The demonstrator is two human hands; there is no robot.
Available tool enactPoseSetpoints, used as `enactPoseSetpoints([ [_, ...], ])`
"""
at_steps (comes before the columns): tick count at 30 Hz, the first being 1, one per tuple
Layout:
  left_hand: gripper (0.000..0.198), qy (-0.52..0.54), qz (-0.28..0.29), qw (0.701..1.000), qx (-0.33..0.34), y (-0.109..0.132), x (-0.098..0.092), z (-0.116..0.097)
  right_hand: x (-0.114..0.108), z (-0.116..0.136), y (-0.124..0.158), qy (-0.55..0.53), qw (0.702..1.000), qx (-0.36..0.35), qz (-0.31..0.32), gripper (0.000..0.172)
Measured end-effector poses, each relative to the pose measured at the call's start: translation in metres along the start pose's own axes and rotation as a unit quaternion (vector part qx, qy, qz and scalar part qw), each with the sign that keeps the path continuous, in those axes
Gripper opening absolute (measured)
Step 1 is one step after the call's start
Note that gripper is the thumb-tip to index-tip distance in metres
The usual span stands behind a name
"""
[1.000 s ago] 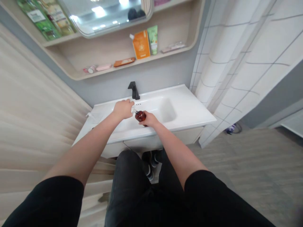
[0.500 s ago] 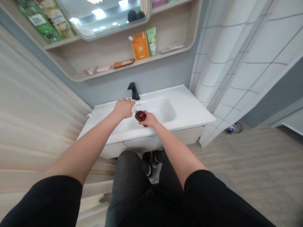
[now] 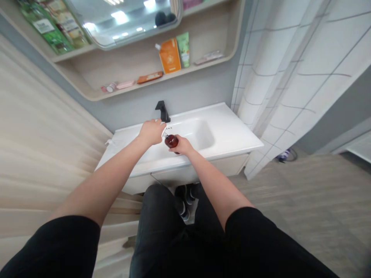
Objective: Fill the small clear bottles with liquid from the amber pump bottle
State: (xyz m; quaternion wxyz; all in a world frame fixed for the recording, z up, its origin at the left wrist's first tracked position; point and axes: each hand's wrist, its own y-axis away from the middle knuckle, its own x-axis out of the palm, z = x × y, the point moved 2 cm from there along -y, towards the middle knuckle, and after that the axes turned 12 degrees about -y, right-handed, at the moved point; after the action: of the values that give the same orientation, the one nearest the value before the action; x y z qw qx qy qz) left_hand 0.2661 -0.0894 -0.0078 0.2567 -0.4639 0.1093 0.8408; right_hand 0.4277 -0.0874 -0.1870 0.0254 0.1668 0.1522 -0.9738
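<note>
Right hand [image 3: 183, 146] closed around the amber pump bottle [image 3: 171, 141], fingers wrapped on the body, bottle tilted well over, over the white sink top [image 3: 228, 133] just left of the basin [image 3: 201, 135]; can't tell if it touches the surface. White pump head [image 3: 164, 135] angled up and left toward the left hand [image 3: 150, 132], which is palm down, fingers lightly curled, just beside the pump head; can't tell if it has hold of it or just rests on the sink. Black faucet [image 3: 162, 112] close past the left fingertips. Above: wood-toned shelf [image 3: 84, 75] with orange pouch [image 3: 170, 56] and green tube [image 3: 183, 49], mirror [image 3: 124, 27] over it. Dark shoes [image 3: 182, 204] on the floor under the vanity
</note>
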Motion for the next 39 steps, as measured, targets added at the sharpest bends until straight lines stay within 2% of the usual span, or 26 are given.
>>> enactPoseSetpoints([
  [3, 0.050, -0.004, -0.009, 1.000, 0.005, 0.000, -0.002, -0.001, 0.000, 0.001, 0.000, -0.002, 1.000, -0.004, -0.004, 0.076],
  [11, 0.055, -0.014, 0.021, 1.000, -0.004, 0.001, -0.010, -0.004, -0.001, 0.005, 0.002, 0.002, 1.000, -0.006, -0.011, 0.077],
  [26, 0.052, -0.040, -0.053, 0.997, 0.037, 0.005, -0.031, -0.011, -0.004, 0.007, 0.004, -0.026, 0.998, -0.027, -0.042, 0.079],
  [39, 0.049, 0.015, -0.091, 0.994, 0.062, 0.001, -0.028, -0.010, -0.004, 0.007, 0.004, -0.038, 0.998, -0.036, -0.046, 0.080],
])
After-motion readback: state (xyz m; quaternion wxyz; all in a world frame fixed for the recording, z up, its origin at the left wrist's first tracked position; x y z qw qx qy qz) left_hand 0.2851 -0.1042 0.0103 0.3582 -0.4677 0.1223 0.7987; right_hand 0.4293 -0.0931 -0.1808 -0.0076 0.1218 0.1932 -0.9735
